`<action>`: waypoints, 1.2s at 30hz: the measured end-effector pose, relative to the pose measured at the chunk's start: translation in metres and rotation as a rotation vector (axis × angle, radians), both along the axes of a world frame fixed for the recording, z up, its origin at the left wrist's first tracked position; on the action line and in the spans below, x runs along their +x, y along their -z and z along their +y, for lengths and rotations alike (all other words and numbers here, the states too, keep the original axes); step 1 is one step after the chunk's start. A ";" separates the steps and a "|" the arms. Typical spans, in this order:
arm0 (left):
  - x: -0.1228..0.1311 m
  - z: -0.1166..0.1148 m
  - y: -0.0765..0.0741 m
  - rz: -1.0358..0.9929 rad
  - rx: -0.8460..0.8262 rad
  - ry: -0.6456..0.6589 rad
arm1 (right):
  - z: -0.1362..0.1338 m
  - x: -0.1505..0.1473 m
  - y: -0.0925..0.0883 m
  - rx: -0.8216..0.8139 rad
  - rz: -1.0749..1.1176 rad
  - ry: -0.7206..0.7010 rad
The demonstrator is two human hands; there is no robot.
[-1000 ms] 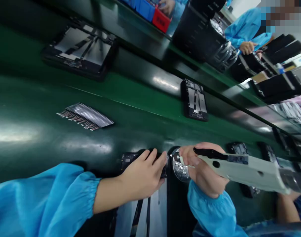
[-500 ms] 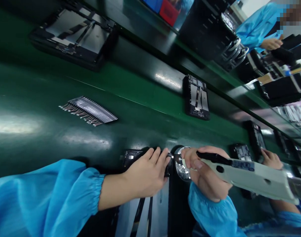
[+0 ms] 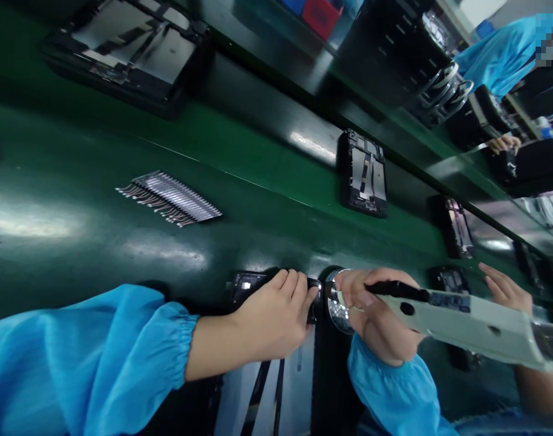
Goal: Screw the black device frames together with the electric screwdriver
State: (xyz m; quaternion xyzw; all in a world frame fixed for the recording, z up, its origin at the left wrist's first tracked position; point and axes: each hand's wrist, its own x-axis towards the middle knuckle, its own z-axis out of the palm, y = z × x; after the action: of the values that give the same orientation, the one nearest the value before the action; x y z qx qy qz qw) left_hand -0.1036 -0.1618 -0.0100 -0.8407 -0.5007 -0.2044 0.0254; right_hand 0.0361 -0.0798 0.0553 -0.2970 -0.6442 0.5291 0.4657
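Note:
An opened tablet (image 3: pixel 292 387) lies in front of me with its grey battery area and two dark ribbon cables showing. My left hand (image 3: pixel 276 312) presses on the tablet's far end, fingers together and curled over the frame, hiding part of it. Wrapped in my right hand (image 3: pixel 379 309) is a pale electric screwdriver (image 3: pixel 476 324) with a black lever, held nearly level. Its tip is hidden by my fingers, close to the tablet's right corner. Partly covered by that hand, a round silver dish (image 3: pixel 339 315) with a dotted surface sits beside the tablet.
A row of flat silver parts with wires (image 3: pixel 179 197) lies on the green bench. Stacked opened tablets (image 3: pixel 126 54) and another opened tablet (image 3: pixel 363 172) rest on the strip beyond. A co-worker's hand (image 3: pixel 507 290) is at the right. A red bin (image 3: pixel 320 17) stands at the back.
My left hand's fingers have curled more on the tablet. My right hand keeps its grip on the screwdriver. The neighbour's hand has come off a tablet at the right, and the view has shifted slightly.

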 end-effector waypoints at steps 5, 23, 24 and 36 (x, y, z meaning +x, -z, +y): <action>-0.002 0.001 -0.002 0.001 -0.032 0.019 | 0.000 -0.002 0.002 -0.008 0.006 -0.034; -0.012 0.006 -0.002 -0.049 -0.109 0.093 | 0.037 0.037 0.016 0.044 0.101 0.268; -0.012 0.006 -0.002 -0.050 -0.103 0.091 | 0.039 0.036 0.017 0.044 0.103 0.276; -0.011 0.004 -0.003 -0.039 -0.080 0.090 | 0.044 0.034 0.027 -0.004 0.095 0.250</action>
State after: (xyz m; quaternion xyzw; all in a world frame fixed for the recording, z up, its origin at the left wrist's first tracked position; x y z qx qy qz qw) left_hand -0.1143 -0.1574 -0.0073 -0.8587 -0.4703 -0.2018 -0.0271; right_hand 0.0702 -0.0359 0.0287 -0.3505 -0.5783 0.4817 0.5574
